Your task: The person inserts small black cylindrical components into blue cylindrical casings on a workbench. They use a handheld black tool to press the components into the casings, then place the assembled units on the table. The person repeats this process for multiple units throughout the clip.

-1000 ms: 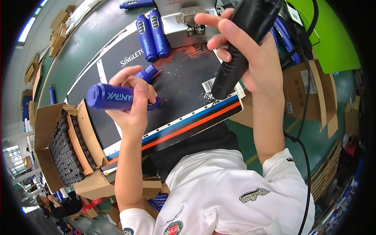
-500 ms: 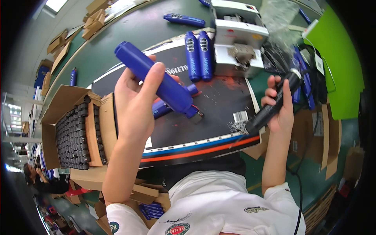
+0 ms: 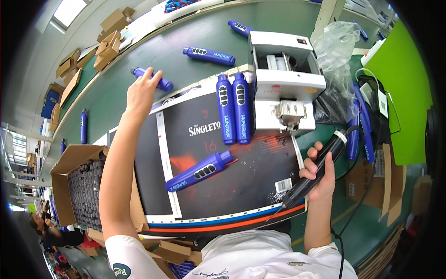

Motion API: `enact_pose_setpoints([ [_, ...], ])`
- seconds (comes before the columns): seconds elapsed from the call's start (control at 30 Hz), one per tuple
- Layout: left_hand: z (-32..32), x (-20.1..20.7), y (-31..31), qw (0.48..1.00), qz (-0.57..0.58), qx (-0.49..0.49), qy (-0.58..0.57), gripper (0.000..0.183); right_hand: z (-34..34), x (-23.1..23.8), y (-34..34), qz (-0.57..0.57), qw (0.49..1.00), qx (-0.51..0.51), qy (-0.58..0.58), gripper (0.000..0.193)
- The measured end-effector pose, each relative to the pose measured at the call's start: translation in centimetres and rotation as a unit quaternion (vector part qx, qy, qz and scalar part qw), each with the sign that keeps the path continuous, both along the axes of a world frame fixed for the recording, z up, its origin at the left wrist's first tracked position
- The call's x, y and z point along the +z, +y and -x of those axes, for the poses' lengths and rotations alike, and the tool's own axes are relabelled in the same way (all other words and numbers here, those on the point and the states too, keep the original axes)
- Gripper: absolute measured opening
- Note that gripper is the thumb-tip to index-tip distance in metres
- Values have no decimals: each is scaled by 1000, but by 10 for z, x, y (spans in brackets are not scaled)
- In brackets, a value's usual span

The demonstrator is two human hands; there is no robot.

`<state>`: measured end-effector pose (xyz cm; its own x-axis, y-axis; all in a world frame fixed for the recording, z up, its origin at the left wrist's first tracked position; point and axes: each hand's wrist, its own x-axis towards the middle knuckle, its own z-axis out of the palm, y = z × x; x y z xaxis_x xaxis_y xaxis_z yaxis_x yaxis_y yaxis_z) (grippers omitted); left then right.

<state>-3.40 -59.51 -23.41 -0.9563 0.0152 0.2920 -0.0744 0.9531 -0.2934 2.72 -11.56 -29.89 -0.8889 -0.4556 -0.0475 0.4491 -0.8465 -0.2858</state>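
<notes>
My left hand point(image 3: 141, 94) is stretched out to the far left over the green table. Its thumb and fingers grip a blue plastic tube point(image 3: 165, 85) lying at the mat's far edge. In my right hand point(image 3: 320, 174) is a black corded electric screwdriver point(image 3: 304, 186), its thin bit pointing down left over the mat's near edge. Between the hands, a blue tube housing point(image 3: 200, 172) with a dark oval panel lies aslant on the black printed mat point(image 3: 190, 149), thin red wires at its right end. Two more blue tubes point(image 3: 226, 109) lie side by side behind it.
A white machine point(image 3: 285, 83) with a metal fixture stands at the back right, beside clear plastic bags point(image 3: 337, 56). An open carton point(image 3: 86, 190) of black parts sits on the left. Further blue tubes point(image 3: 209, 55) lie at the back. The tool's cable point(image 3: 341, 232) hangs at my right.
My left hand has moved far and left with the blue tube, from above the mat to the green table. My right hand still holds the screwdriver, slightly lower. The view has shifted.
</notes>
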Motion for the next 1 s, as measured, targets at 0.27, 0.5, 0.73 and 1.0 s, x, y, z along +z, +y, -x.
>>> enact_pose_setpoints([
  [0.27,26,-1,-19,995,70,54,45,59,-3,2,-3,-43,999,-17,-8,29],
  [0.5,121,-6,102,936,-259,237,-10,67,-1,4,0,-53,998,-24,-11,27],
  [0.73,122,-1,65,748,-630,171,118,37,-1,5,-5,-47,999,-21,-12,24],
  [1.0,-100,64,140,704,-704,-82,36,63,-5,6,-4,-88,994,-57,17,33],
])
